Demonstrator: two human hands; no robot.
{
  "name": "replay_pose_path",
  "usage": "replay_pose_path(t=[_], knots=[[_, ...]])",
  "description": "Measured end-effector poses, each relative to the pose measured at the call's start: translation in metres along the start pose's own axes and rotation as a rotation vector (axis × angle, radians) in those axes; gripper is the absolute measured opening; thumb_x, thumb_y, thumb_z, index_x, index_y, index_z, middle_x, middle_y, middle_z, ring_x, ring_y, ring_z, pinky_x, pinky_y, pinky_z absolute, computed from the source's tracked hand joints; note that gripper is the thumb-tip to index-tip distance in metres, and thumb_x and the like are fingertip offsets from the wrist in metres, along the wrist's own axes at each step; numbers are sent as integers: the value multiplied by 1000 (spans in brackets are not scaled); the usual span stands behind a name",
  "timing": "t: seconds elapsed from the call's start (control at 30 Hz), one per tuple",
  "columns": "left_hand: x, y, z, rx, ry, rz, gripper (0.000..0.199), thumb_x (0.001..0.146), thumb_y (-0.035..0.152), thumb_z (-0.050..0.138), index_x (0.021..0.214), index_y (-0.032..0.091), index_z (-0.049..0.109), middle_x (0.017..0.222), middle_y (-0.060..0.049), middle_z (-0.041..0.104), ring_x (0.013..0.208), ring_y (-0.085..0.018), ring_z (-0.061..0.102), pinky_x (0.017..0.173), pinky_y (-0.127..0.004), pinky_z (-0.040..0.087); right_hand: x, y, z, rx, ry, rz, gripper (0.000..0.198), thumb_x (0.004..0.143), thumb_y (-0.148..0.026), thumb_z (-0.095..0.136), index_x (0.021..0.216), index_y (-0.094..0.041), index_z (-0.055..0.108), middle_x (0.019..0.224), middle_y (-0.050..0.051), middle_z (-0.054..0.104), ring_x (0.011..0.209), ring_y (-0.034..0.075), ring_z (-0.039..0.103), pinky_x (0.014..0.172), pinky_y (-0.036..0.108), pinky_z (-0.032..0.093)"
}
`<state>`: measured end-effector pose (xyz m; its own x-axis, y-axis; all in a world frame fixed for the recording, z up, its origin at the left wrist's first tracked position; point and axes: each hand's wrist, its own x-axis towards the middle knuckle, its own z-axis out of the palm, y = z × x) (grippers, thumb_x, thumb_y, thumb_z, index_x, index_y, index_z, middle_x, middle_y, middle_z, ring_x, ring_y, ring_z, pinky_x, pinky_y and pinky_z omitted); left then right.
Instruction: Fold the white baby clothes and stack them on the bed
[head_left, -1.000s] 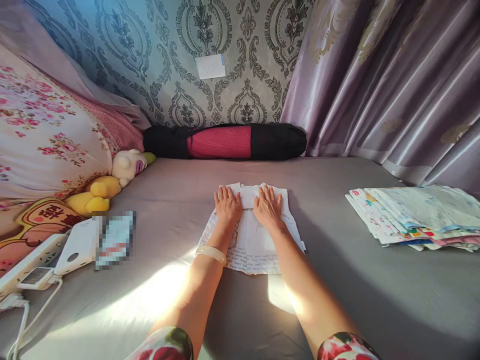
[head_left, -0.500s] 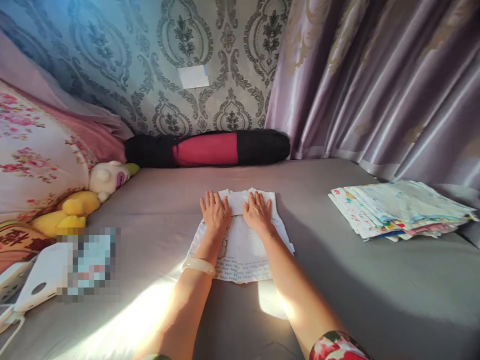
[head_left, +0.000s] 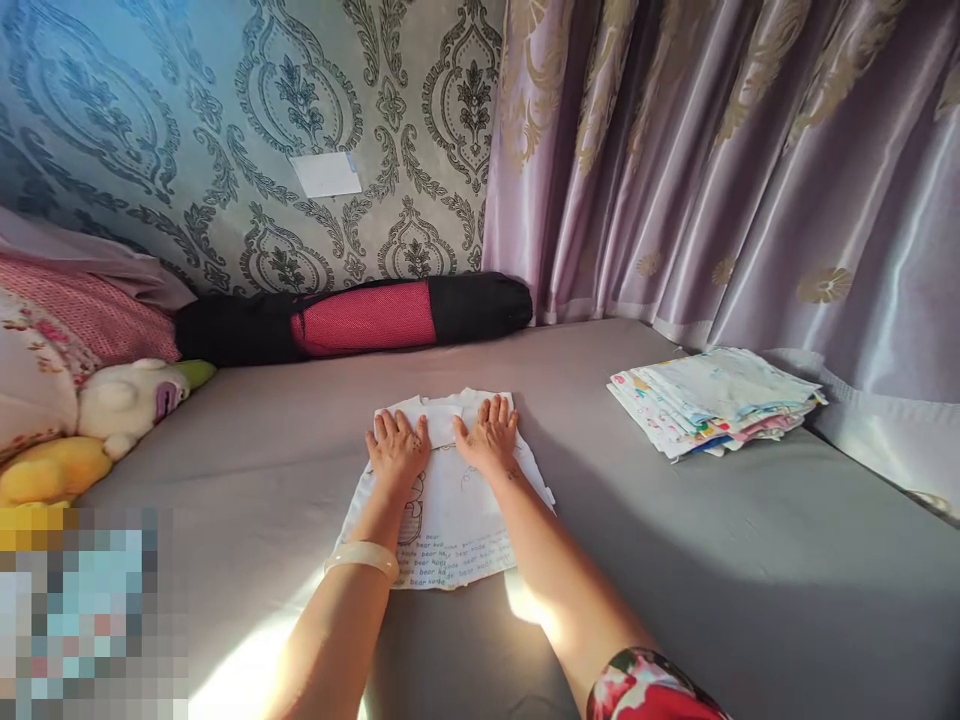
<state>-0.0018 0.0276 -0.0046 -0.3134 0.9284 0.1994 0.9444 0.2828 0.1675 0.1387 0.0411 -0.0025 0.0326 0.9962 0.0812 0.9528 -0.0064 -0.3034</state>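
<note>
A white child's shirt (head_left: 442,500) with printed lettering near its lower edge lies flat on the grey bed sheet (head_left: 637,560). My left hand (head_left: 399,445) rests palm down on its upper left part, fingers spread. On the upper right part lies my right hand (head_left: 489,437), also flat with fingers apart. A pale bangle (head_left: 362,562) circles my left wrist. My hands and forearms cover parts of the shirt's drawing and print.
To the right sits a stack of folded patterned cloths (head_left: 712,400). A black and red rolled bag (head_left: 367,318) lies along the wall. Plush toys (head_left: 124,400) are at the left, above a blurred-out item (head_left: 90,610). A purple curtain (head_left: 675,180) hangs at the right.
The view has turned to the right, so everything appears shifted left. Both hands stay flat on the shirt, at about the same places on it.
</note>
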Motion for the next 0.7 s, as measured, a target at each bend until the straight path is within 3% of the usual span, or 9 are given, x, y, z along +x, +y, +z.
replay_pose_path(t=[0.1,0.23,0.4,0.47,0.57,0.7], knots=[[1,-1,-5,28,-25,19,61,98,45,26,133,2,52,148,-27,41,140,-37,35,108,-55,34,0,-1,-3,-7,-29,6,83,97,-59,26,150,4,28,158,23,19,148,34,9,117,52,8],[8,-7,-13,63,-59,70,61,95,52,30,121,6,60,132,-25,56,126,-36,49,103,-52,37,4,-7,-18,-73,-108,9,84,96,-58,29,149,6,29,156,26,22,146,37,13,116,52,9],[14,-14,-7,120,10,146,60,94,54,32,110,6,64,123,-24,61,121,-37,53,106,-51,35,15,-9,-34,-201,-125,-67,79,90,-62,41,135,3,51,140,31,47,133,41,37,115,57,8],[13,-16,0,111,54,174,60,96,51,30,116,4,62,134,-26,55,131,-37,45,110,-49,32,17,-3,-30,-193,-78,-123,78,91,-62,40,134,1,53,140,29,47,135,39,35,116,55,5],[12,-18,8,57,50,177,64,97,49,29,128,-1,53,145,-27,45,141,-37,35,114,-48,29,16,9,-16,-128,-13,-199,80,95,-61,32,144,1,39,153,25,32,145,34,20,118,48,7],[13,-19,11,20,40,174,64,97,49,29,132,0,50,144,-27,47,140,-37,37,112,-50,32,16,19,-3,-78,7,-242,78,98,-59,29,150,-1,29,155,23,29,146,30,20,119,44,11]])
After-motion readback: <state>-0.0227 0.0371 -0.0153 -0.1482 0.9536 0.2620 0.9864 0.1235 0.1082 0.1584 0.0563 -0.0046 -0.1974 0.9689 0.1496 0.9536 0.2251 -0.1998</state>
